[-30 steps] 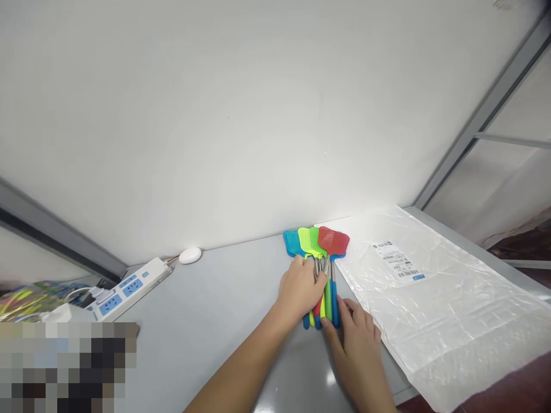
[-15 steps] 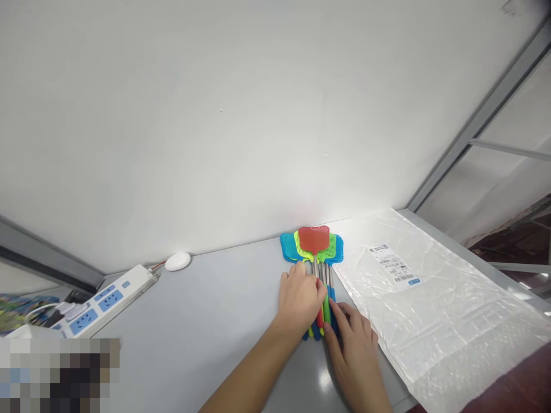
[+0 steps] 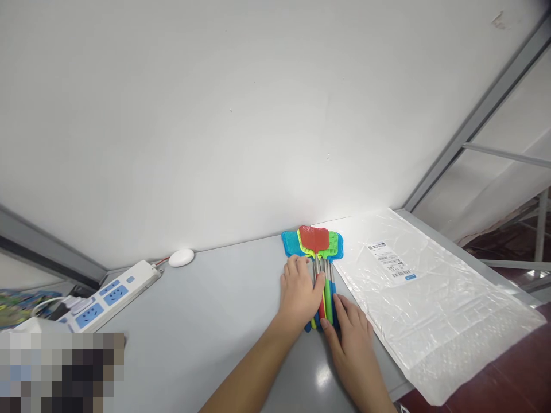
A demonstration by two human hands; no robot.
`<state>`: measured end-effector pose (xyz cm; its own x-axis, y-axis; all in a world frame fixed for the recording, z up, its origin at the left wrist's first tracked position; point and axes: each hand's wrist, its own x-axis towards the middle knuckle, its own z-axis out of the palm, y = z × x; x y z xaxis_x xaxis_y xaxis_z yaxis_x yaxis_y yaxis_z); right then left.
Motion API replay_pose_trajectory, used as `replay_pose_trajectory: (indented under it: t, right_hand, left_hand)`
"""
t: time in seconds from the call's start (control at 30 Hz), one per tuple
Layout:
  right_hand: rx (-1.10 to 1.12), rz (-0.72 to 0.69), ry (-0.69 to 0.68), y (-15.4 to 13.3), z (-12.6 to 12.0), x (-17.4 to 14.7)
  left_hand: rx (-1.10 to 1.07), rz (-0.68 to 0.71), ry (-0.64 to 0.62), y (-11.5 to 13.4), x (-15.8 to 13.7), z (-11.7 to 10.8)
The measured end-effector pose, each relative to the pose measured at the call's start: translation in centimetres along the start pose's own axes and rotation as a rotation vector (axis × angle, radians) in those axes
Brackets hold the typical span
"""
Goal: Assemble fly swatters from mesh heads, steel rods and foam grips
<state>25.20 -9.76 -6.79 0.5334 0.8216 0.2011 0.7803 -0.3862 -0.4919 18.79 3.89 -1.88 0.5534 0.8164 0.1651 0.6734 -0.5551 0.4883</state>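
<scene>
Several fly swatters lie stacked on the grey table, close to the wall. The red fly swatter [image 3: 314,238] is on top, over yellow and green ones. A blue head [image 3: 291,244] sticks out at the left and another at the right. My left hand [image 3: 300,292] is closed round the left side of the bundle, its thumb over the handles. At the handle ends my right hand [image 3: 355,338] holds the right side, with its thumb at the lower tips and fingers along a blue handle [image 3: 334,304]. My palms hide some of the handles.
Right of the swatters lies a flat clear plastic bag [image 3: 439,310] with a shipping label [image 3: 391,263]. At the left are a white power strip [image 3: 124,291] with plugs and a white oval object [image 3: 181,257]. The wall [image 3: 258,143] bounds the table's back.
The handle ends sit more closely together and nearer to level. My left thumb has shifted slightly up the handles. Both hands stay on the bundle, and the view has moved a little.
</scene>
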Motion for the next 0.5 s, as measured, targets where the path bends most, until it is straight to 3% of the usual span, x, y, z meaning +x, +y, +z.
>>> replay_pose_trajectory:
  t: [0.13, 0.3, 0.5]
  right_hand:
    - [-0.044, -0.008, 0.021, -1.2, 0.5, -0.4]
    - [-0.046, -0.115, -0.031, -4.6, 1.3, -1.6]
    - [-0.034, -0.309, -0.251, -10.4, 2.9, -3.0]
  left_hand:
    - [-0.008, -0.02, -0.011, 0.2, -0.2, 0.6]
    - [0.155, 0.027, -0.084, -0.2, -0.5, 0.5]
    - [0.261, 0.033, -0.102, -4.5, -0.7, -2.4]
